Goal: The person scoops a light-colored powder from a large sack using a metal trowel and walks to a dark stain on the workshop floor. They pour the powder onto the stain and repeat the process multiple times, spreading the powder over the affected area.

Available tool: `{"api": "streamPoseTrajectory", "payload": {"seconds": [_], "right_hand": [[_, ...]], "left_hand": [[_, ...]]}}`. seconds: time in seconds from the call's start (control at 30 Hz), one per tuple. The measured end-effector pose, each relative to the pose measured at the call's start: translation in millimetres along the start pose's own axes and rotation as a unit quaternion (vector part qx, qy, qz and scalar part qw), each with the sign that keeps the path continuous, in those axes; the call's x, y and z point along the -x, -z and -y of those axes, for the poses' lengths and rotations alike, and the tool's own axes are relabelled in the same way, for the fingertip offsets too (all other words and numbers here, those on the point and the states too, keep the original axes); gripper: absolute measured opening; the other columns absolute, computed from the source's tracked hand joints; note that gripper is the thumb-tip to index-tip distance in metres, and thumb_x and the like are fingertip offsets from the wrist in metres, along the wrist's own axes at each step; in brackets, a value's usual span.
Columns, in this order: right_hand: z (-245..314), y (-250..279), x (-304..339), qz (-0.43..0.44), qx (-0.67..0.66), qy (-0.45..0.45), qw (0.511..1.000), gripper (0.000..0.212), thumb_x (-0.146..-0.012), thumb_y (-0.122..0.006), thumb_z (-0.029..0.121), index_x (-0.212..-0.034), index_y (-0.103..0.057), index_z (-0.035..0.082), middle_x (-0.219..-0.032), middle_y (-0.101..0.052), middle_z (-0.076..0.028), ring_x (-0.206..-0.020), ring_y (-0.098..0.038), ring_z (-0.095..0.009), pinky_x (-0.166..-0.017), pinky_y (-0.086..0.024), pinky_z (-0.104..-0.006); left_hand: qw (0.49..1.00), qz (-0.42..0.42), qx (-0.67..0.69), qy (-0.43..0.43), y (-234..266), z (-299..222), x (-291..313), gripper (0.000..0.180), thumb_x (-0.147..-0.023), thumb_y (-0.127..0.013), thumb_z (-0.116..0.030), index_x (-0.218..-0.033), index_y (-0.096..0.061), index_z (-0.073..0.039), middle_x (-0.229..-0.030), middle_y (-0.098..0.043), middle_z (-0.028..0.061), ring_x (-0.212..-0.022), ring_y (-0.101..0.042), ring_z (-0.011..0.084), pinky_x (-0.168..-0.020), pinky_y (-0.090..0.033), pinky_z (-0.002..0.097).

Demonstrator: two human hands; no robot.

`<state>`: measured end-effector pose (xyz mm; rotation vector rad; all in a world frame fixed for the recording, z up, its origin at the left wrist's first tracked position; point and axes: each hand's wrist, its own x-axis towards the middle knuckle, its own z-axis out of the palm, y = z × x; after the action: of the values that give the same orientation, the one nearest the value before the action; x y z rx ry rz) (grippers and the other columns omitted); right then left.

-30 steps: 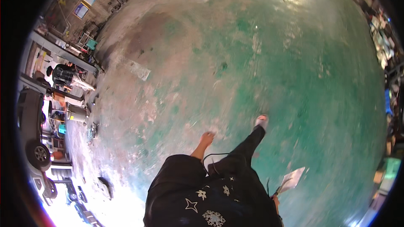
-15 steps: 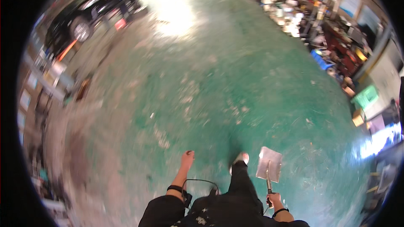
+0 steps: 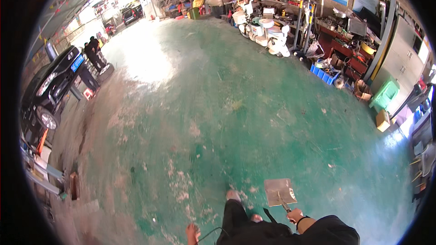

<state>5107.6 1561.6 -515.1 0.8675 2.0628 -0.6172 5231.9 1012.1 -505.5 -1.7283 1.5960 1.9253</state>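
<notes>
My right hand is closed around the handle of a small metal shovel. Its flat, roughly square silver blade hangs in front of me, above the green floor. At the lower edge, my left hand hangs beside my leg with its fingers loosely curled, and no object shows in it. A thin dark cable runs from near that hand toward my body. My dark-trousered leg and a shoe show between the two hands.
Worn green floor stretches ahead. At left stand a black car and a person in dark clothes. Along the right are a white scooter, a blue crate, a green plastic chair and a grey cabinet.
The view has tilted up and turned, bringing more of the far workshop into sight. My left hand has dropped toward the lower edge. The shovel remains in my right hand; my other leg is forward.
</notes>
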Motion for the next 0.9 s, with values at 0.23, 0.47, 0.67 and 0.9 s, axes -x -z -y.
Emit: {"api": "streamPoseTrajectory", "payload": {"seconds": [0.23,0.47,0.67,0.9], "right_hand": [[273,82,-125,-0.001,0.108,0.129,0.986,0.020,-0.070,-0.065,0.018,-0.057,-0.063,0.003,-0.052,-0.060,-0.006,-0.044,-0.059,-0.017,-0.042,-0.048,-0.0352],[573,181,-190,0.042,-0.092,0.030,0.994,0.011,-0.068,-0.067,0.007,-0.066,-0.061,-0.001,-0.055,-0.057,-0.013,-0.043,-0.056,-0.022,-0.040,-0.044,-0.0370],[801,235,-271,0.013,-0.150,0.053,0.987,0.008,-0.066,-0.064,0.004,-0.068,-0.061,-0.004,-0.056,-0.057,-0.013,-0.046,-0.057,-0.023,-0.041,-0.042,-0.0397],[1076,330,-359,0.052,-0.152,0.019,0.987,0.012,-0.068,-0.060,0.004,-0.071,-0.059,-0.007,-0.058,-0.057,-0.015,-0.047,-0.057,-0.029,-0.040,-0.040,-0.0458]], "left_hand": [[0.991,0.024,0.085,0.098,-106,-124,-166,0.038,-0.087,-0.054,-0.035,-0.114,-0.050,-0.008,-0.092,-0.060,0.0104,-0.075,-0.060,0.0276,-0.060,-0.050,0.0439],[0.841,0.045,-0.385,-0.377,-374,-521,-337,0.049,-0.082,-0.056,-0.036,-0.113,-0.059,0.001,-0.105,-0.061,0.0275,-0.101,-0.059,0.0385,-0.086,-0.046,0.0398],[0.910,0.156,-0.112,-0.369,-567,-834,-436,0.039,-0.087,-0.058,-0.031,-0.112,-0.060,-0.001,-0.094,-0.067,0.0109,-0.085,-0.062,0.0162,-0.074,-0.048,0.0281],[0.871,0.027,-0.458,-0.174,-594,-936,-578,0.039,-0.086,-0.055,-0.034,-0.109,-0.060,-0.003,-0.089,-0.065,0.0122,-0.088,-0.062,0.0219,-0.075,-0.049,0.0372]]}}
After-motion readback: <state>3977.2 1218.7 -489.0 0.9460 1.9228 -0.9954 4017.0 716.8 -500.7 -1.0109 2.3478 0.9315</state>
